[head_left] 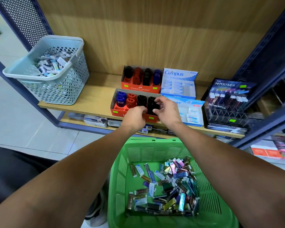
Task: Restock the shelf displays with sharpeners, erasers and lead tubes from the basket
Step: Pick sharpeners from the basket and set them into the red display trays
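While the green basket [122, 170] of erasers and lead tubes sits at 6 o'clock, both hands reach the front sharpener box [115, 105]: right hand [167, 111] pinches a black sharpener [152, 106], left hand [135, 116] curled narrow beside it.

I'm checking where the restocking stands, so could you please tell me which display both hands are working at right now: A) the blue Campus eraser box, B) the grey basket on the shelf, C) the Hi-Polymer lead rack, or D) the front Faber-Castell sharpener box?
D: the left hand and right hand meet over the front Faber-Castell sharpener box, the right fingers around a black sharpener.
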Demonstrator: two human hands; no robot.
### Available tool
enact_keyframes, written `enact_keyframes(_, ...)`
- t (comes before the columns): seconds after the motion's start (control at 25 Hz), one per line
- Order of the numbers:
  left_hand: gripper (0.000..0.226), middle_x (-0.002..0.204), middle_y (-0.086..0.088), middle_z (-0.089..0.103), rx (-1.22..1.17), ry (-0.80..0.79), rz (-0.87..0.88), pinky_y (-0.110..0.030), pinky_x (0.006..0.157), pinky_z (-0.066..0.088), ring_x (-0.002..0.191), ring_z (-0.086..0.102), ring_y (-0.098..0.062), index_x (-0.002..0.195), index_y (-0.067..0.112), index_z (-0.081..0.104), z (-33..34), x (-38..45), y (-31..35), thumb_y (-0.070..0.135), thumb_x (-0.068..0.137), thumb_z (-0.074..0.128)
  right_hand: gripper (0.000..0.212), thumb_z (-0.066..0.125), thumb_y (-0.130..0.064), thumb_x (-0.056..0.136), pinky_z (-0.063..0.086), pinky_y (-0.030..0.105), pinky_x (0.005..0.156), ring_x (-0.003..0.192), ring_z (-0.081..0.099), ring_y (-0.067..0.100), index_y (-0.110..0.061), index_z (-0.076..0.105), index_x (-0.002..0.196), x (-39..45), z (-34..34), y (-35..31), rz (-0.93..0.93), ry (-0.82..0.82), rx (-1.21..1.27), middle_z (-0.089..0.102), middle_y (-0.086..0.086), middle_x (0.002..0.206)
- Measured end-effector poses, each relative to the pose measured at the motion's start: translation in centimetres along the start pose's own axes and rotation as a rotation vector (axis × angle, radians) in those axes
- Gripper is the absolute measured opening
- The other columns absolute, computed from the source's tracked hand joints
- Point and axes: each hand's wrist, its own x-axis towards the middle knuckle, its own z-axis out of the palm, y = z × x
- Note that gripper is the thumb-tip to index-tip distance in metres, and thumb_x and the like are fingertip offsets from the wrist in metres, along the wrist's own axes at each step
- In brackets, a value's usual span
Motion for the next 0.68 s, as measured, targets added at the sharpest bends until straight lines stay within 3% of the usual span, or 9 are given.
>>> enact_keyframes(0.28,0.057,0.128,-0.004,0.051,0.183,-0.07,0.119,-0.038,0.104,0.046,0.118,0.054,-0.025,0.134,0.008,0.059,0.7,-0.6,-0.5,-0.008,0.08,0.058,0.018,0.064,-0.008,0.091,0.05,0.035,0.085,0.101,0.062,0.027,-0.013,0.071,0.107,0.0,0.6,0.1,-0.199,-0.079,-0.351,0.065,0.005,0.11)
enact_keyframes(0.48,0.059,0.126,-0.002,0.049,0.147,-0.07,0.134,-0.039,0.099,0.049,0.113,0.056,-0.025,0.132,0.008,0.06,0.5,-1.0,-0.8,-0.011,0.076,0.054,0.033,0.054,-0.004,0.089,0.05,0.037,0.087,0.111,0.055,0.025,-0.017,0.07,0.114,-0.7,0.3,-0.3,-0.179,-0.084,-0.418,0.059,0.002,0.114)
enact_keyframes(0.56,0.053,0.124,-0.002,0.046,0.097,-0.007,0.089,-0.037,0.098,0.05,0.105,0.059,-0.025,0.126,0.007,0.061,0.4,-1.7,-0.9,-0.012,0.077,0.055,0.036,0.055,-0.01,0.088,0.05,0.038,0.083,0.107,0.057,0.027,-0.019,0.062,0.123,-1.3,0.0,-0.3,-0.129,-0.076,-0.377,0.053,0.002,0.119)
enact_keyframes(0.68,0.047,0.125,-0.007,0.04,0.02,0.157,-0.14,-0.036,0.094,0.051,0.098,0.06,-0.027,0.122,0.007,0.05,-0.4,-2.1,-0.8,-0.009,0.079,0.062,0.045,0.062,-0.015,0.088,0.049,0.04,0.079,0.1,0.059,0.033,-0.012,0.045,0.129,-2.2,0.2,-0.1,-0.015,-0.087,-0.295,0.048,0.009,0.124)
